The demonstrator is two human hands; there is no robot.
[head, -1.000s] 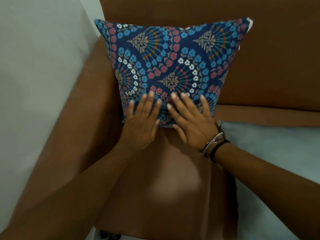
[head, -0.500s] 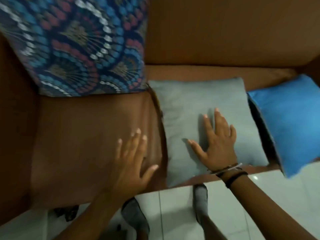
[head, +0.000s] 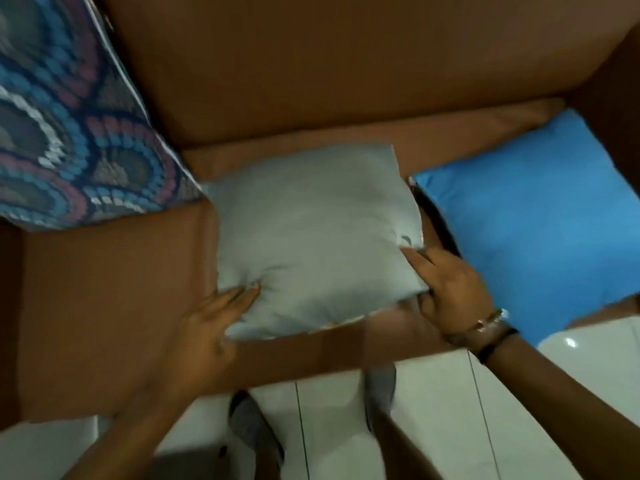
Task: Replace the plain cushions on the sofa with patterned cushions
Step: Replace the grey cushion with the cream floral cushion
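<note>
A plain grey cushion [head: 311, 237] lies flat on the brown sofa seat [head: 114, 299]. My left hand [head: 211, 323] grips its near left corner, thumb on top. My right hand [head: 446, 285] holds its right edge, fingers tucked under the near right corner. A patterned blue, pink and white cushion [head: 65, 133] stands against the sofa's left corner. A plain bright blue cushion [head: 540, 216] lies on the seat to the right of the grey one, close to my right hand.
The brown sofa backrest [head: 311, 64] rises behind the cushions and its right armrest [head: 616, 81] closes the far right. White floor tiles [head: 433, 410] lie in front of the seat, with my two feet in grey socks [head: 252, 427] on them.
My view swung right from the patterned cushion. Both hands left it, crossed the seat, and now grip the grey cushion at its left corner and right edge.
</note>
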